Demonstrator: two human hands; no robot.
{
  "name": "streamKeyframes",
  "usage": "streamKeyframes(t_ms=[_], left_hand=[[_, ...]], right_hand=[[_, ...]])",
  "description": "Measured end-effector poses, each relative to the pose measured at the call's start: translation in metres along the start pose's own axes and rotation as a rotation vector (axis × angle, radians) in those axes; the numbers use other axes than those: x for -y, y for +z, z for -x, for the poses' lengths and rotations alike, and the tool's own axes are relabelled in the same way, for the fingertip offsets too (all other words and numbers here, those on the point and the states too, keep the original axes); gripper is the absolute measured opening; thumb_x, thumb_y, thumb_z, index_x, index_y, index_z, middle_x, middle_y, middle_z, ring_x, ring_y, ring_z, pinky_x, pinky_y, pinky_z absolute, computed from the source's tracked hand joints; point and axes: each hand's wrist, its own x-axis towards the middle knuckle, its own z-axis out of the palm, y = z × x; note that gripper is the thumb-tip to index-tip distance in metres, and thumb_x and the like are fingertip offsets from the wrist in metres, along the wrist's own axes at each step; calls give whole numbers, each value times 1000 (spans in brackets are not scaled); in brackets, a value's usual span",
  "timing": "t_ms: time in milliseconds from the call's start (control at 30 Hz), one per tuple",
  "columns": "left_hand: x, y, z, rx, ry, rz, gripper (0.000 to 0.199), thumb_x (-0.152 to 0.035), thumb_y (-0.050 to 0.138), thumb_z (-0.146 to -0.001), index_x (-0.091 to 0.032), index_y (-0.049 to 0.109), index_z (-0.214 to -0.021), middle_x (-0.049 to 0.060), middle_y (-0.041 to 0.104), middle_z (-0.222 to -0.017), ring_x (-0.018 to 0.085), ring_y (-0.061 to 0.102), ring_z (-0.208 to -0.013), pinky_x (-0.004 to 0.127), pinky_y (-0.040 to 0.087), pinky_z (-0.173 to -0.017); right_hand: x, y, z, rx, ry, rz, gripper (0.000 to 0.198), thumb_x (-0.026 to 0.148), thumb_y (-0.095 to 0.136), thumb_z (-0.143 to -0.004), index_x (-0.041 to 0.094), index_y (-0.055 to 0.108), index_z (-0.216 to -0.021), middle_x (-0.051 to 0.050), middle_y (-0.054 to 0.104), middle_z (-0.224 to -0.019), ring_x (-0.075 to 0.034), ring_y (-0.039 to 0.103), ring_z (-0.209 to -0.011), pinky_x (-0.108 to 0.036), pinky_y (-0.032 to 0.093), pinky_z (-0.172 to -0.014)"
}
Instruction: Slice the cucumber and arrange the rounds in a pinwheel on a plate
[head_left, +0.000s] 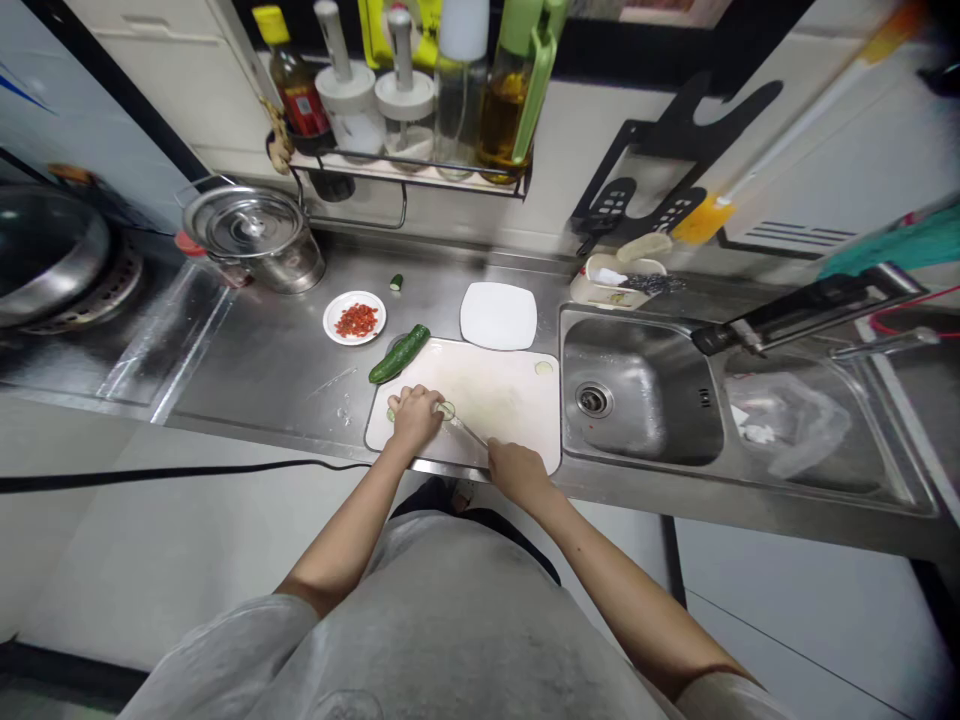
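Note:
On the white cutting board, my left hand is closed over a piece of cucumber, whose pale cut end shows by the fingertips. The fingers hide most of that piece. A knife is gripped in my right hand, its blade reaching left to the cut end. Beyond my left hand, a dark green cucumber lies slanted across the board's far left corner. One pale round slice rests in the far right corner.
Behind the board are a plate of chopped red pieces, a cucumber end and a white square plate. A lidded pot stands left; the sink is right. Bottles fill a wall rack.

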Motion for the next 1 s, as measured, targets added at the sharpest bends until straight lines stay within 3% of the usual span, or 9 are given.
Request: streamKeyframes(t_ms=[600, 1000], left_hand=[[2, 2, -3, 19, 4, 5, 22, -27, 60, -79, -29, 69, -100, 9, 60, -110, 30, 42, -109, 43, 22, -86], [0, -1, -3, 15, 1, -15, 21, -28, 60, -78, -29, 69, -97, 8, 61, -110, 29, 42, -108, 44, 23, -86]], right_hand=[[3, -17, -5, 65, -15, 22, 31, 12, 37, -91, 15, 56, -116, -15, 68, -104, -25, 66, -98, -32, 47, -73], [-6, -11, -3, 74, -31, -7, 29, 13, 39, -91, 16, 57, -113, -14, 68, -103, -25, 66, -97, -33, 48, -73]])
